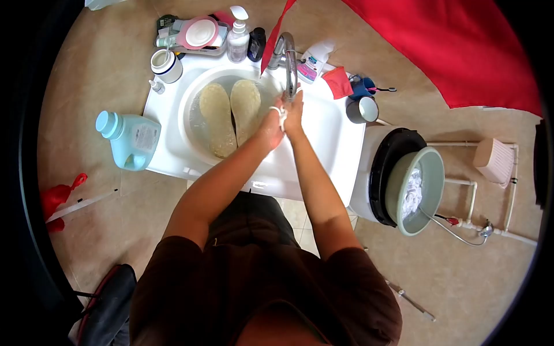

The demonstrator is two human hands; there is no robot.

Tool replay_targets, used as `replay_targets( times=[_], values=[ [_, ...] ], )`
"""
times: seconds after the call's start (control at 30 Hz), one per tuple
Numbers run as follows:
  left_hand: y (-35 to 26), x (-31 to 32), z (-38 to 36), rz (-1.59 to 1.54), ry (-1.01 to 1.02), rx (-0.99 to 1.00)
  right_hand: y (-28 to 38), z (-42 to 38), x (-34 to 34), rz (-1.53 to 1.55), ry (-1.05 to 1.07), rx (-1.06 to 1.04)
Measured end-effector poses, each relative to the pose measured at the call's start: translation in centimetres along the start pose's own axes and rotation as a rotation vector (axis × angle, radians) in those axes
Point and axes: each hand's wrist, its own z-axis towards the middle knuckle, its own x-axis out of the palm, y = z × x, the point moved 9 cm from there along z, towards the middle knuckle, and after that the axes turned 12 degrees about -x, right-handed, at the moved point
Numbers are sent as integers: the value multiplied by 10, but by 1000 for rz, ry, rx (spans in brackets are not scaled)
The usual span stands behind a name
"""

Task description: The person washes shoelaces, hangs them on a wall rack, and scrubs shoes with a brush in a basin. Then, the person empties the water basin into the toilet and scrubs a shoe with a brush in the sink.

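Note:
Under the curved chrome tap [290,63], my left hand [270,128] and my right hand [294,112] are close together, at the right rim of the sink bowl. Both are closed on a white shoelace [282,115], a loop of which shows between them. The fingertips are partly hidden behind the tap. Two pale cream insoles [217,118] [246,108] lie side by side in water in the round sink bowl [186,130], left of my hands.
Bottles, a pump dispenser [238,43] and a tray of toiletries line the sink's back edge. A light-blue detergent jug [135,141] stands left. On the right are a mug [363,110] and a green basin [437,173] holding white cloth. Red fabric [456,52] hangs at upper right.

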Motion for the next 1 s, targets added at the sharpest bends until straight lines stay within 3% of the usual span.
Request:
replay_targets(
  times=[0.03,0.13,0.17,0.3,0.37,0.43,0.5,0.57,0.6,0.63,0.67,0.73,0.77,0.8,0.83,0.9,0.93,1.0],
  values=[
    [3,-6,-4,93,-100,23,6,0,-6,-239,-30,-47],
    [-14,-38,26,24,-205,120,-19,-13,24,479,62,207],
    [-24,-46,41,-18,-203,129,4,-22,28,600,117,295],
    [-49,-42,30,36,-311,186,4,-40,35,551,-15,549],
    [-20,-11,14,-40,-175,113,-33,-8,29,173,83,178],
    [-6,0,10,0,-157,233,-14,-1,10,27,85,223],
    [-6,-24,28,-49,-201,145,5,5,2,-192,157,167],
    [-13,-47,40,-79,-252,102,-14,-14,24,2,266,141],
    [-25,-60,42,-75,-279,105,5,-23,30,324,242,178],
    [-37,-69,44,-71,-306,108,42,-29,17,13,155,-62],
    [-44,-64,48,-102,-317,-21,66,-37,11,-93,171,-98],
    [-44,-59,54,-139,-132,-60,94,-35,-1,-168,203,-181],
    [-45,-61,56,-91,-107,0,99,-30,-9,-142,216,-232],
    [-45,-64,58,-46,-84,61,106,-27,-27,-317,60,-293],
    [-44,-71,58,-69,-178,87,78,-28,-43,-209,-106,-226],
    [-37,-84,53,-115,-365,138,4,-35,-51,188,-267,177],
    [-37,-31,16,-215,-485,87,-10,-36,-49,394,-337,317],
    [-20,-30,46,-190,-321,47,-21,-44,-37,812,-473,598]
  ],
)
